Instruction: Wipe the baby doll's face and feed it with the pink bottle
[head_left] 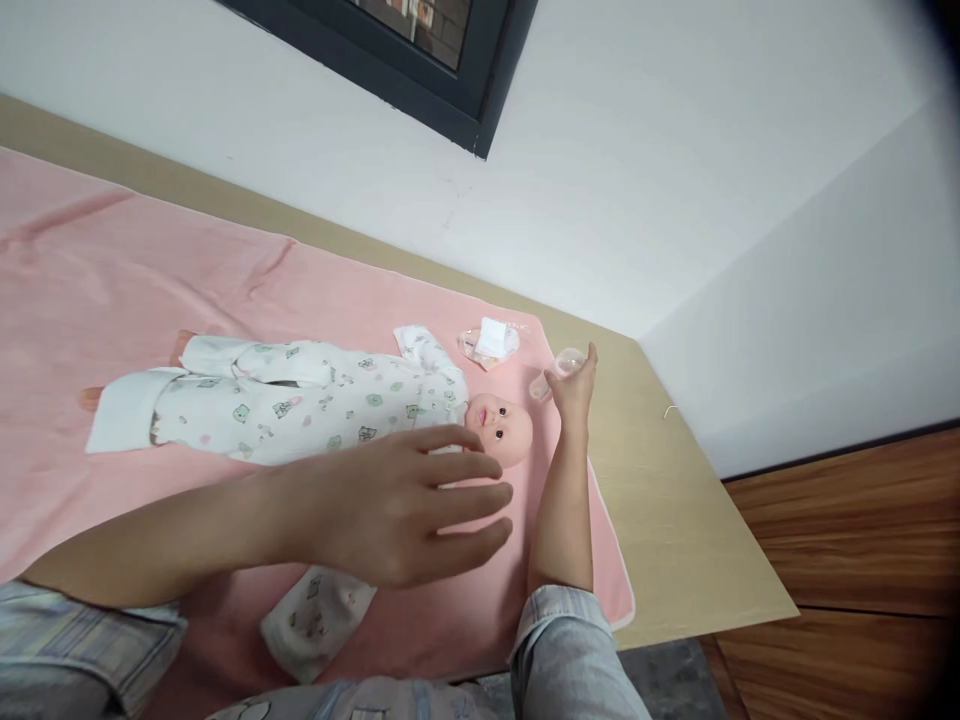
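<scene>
A baby doll [501, 432] lies on its back in a white patterned outfit [360, 400], head to the right. My left hand [420, 505] hovers over the doll's near shoulder with its fingers spread, holding nothing. Beyond the doll's head, my right hand [574, 390] has its thumb and fingers around a small clear plastic cup [570, 360]. Just left of that thumb sits another small clear piece [540, 387]. A white square pad [492, 337] rests on crinkled clear wrapping [472, 347] near the doll's raised arm.
A pink blanket [135, 270] covers most of the wooden tabletop [675, 530]. Part of a white patterned sleeve [319, 615] shows below my left forearm. White walls and a dark window frame [484, 95] stand behind; a wood-grain cabinet [855, 540] is at right.
</scene>
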